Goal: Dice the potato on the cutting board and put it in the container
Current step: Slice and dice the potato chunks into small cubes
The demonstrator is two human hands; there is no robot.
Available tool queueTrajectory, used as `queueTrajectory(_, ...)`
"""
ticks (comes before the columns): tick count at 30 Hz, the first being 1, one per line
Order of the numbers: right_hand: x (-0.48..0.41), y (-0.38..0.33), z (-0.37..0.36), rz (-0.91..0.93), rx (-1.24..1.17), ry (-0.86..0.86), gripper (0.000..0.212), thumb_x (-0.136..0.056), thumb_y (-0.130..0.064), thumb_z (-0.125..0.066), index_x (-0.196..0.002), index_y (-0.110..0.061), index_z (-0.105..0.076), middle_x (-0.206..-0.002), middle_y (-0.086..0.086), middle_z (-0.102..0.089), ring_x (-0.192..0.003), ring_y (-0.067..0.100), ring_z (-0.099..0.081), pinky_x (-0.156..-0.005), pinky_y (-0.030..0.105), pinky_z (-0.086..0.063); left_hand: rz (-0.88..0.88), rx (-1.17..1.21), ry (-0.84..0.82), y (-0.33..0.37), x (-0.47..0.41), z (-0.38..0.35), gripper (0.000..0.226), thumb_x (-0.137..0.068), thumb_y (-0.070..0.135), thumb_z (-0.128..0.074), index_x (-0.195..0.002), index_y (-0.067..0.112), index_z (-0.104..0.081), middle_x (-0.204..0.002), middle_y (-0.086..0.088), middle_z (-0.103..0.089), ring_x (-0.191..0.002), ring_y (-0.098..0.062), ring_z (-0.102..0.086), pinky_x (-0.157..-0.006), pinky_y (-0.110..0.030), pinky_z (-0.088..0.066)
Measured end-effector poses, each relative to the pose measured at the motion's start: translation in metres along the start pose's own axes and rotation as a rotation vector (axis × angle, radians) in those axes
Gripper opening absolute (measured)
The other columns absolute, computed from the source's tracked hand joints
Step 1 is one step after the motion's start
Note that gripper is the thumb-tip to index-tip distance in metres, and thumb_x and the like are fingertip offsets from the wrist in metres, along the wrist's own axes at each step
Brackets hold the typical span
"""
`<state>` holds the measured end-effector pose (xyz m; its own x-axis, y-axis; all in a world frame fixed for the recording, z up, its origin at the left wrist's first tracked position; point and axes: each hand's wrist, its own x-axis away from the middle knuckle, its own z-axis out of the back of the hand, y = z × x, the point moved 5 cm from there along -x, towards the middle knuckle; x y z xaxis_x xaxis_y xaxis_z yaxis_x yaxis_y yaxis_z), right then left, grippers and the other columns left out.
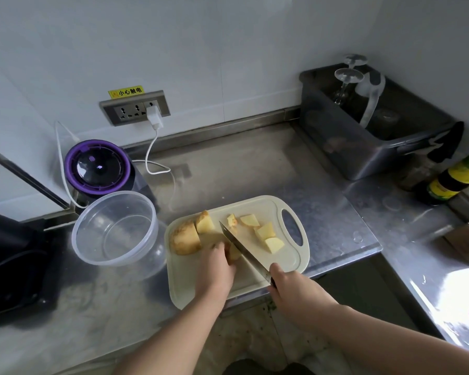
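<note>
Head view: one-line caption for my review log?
Left hand steadies a potato piece while right hand cuts it with knife on cutting board, beside the empty container.

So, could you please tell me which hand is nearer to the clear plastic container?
Left. The left hand holds a potato piece on the cutting board, just right of the container; the right hand grips the knife farther right, at the board's near edge.
</note>
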<state>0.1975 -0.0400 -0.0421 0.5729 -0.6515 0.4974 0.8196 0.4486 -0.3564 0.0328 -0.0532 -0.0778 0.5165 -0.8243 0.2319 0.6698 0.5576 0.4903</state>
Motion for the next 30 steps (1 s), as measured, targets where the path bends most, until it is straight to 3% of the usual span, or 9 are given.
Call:
queueTrajectory(4,-0.002,0.003,0.0,-0.006,-0.001,-0.019,0.01,-0.103,-0.029,-0.04,-0.11,-0.023,-0.036,-0.076,-0.004,-0.053,-0.061,0.01,-0.053,-0.052,0.024,-0.043,-0.037,-0.013,0.011,0.003,0.002,-0.001,0.036,-0.088,0.017,-0.063,-0.124,0.016,-0.055,-0.122,-0.002,-0.056,-0.108,-0.019,-0.058,-0.088,-0.027,-0.048)
queueTrajectory(7,-0.006,0.003,0.001,-0.035,-0.022,-0.045,0.023,-0.102,-0.026,-0.044,-0.125,-0.023,-0.041,-0.084,-0.006,-0.057,-0.067,0.009,-0.059,-0.059,0.022,-0.052,-0.072,-0.042,0.018,0.006,0.003,-0.001,0.038,-0.09,0.019,-0.062,-0.127,0.016,-0.053,-0.125,-0.002,-0.055,-0.11,-0.019,-0.057,-0.088,-0.028,-0.049)
queueTrajectory(11,-0.008,-0.007,-0.001,-0.026,0.013,-0.039,0.036,-0.1,-0.016,-0.045,-0.135,-0.021,-0.037,-0.102,-0.002,-0.059,-0.081,0.013,-0.063,-0.07,0.028,-0.057,-0.055,-0.029,0.017,0.006,0.004,-0.002,0.038,-0.09,0.017,-0.061,-0.128,0.014,-0.053,-0.125,-0.003,-0.055,-0.113,-0.022,-0.056,-0.093,-0.031,-0.048)
queueTrajectory(14,-0.005,-0.015,-0.005,0.007,0.064,-0.022,0.036,-0.102,-0.021,-0.044,-0.136,-0.019,-0.035,-0.105,0.001,-0.057,-0.082,0.016,-0.061,-0.063,0.026,-0.05,0.013,0.062,-0.016,0.0,0.004,-0.003,0.032,-0.089,0.024,-0.063,-0.119,0.014,-0.059,-0.118,-0.002,-0.058,-0.104,-0.021,-0.058,-0.082,-0.029,-0.049)
queueTrajectory(16,-0.005,-0.015,-0.002,0.005,0.075,-0.021,0.032,-0.104,-0.03,-0.039,-0.134,-0.018,-0.037,-0.108,0.002,-0.059,-0.084,0.017,-0.061,-0.069,0.029,-0.052,0.058,0.157,-0.061,-0.003,0.002,-0.003,0.027,-0.09,0.027,-0.059,-0.114,0.014,-0.063,-0.107,0.0,-0.063,-0.092,-0.017,-0.06,-0.07,-0.024,-0.044)
queueTrajectory(18,-0.007,-0.012,0.003,-0.006,0.079,-0.028,0.029,-0.104,-0.029,-0.037,-0.13,-0.016,-0.041,-0.105,0.003,-0.061,-0.086,0.019,-0.063,-0.071,0.032,-0.054,0.088,0.225,-0.083,-0.006,-0.003,-0.001,0.025,-0.094,0.023,-0.054,-0.112,0.013,-0.068,-0.097,0.001,-0.067,-0.084,-0.016,-0.06,-0.064,-0.025,-0.041)
queueTrajectory(20,-0.01,-0.008,0.007,-0.021,0.066,-0.027,0.024,-0.103,-0.022,-0.039,-0.126,-0.017,-0.043,-0.097,0.001,-0.061,-0.083,0.017,-0.063,-0.064,0.027,-0.05,0.124,0.248,-0.079,-0.008,-0.007,0.002,0.023,-0.095,0.021,-0.053,-0.108,0.013,-0.069,-0.095,0.0,-0.068,-0.083,-0.018,-0.059,-0.064,-0.025,-0.04)
queueTrajectory(25,-0.014,-0.015,0.008,-0.032,0.036,-0.014,0.029,-0.099,-0.008,-0.039,-0.127,-0.016,-0.038,-0.078,-0.002,-0.049,-0.065,0.012,-0.049,-0.052,0.022,-0.037,0.198,0.321,-0.089,-0.012,-0.011,0.0,0.017,-0.09,0.02,-0.06,-0.1,0.016,-0.073,-0.092,0.0,-0.07,-0.082,-0.018,-0.059,-0.065,-0.023,-0.039)
queueTrajectory(30,-0.013,-0.013,0.015,-0.061,0.107,0.032,0.034,-0.095,0.0,-0.036,-0.126,-0.011,-0.037,-0.073,0.0,-0.044,-0.066,0.022,-0.051,-0.06,0.032,-0.043,0.262,0.441,-0.138,-0.018,-0.014,-0.007,0.007,-0.088,0.024,-0.063,-0.088,0.023,-0.07,-0.087,0.0,-0.07,-0.087,-0.023,-0.066,-0.079,-0.034,-0.054)
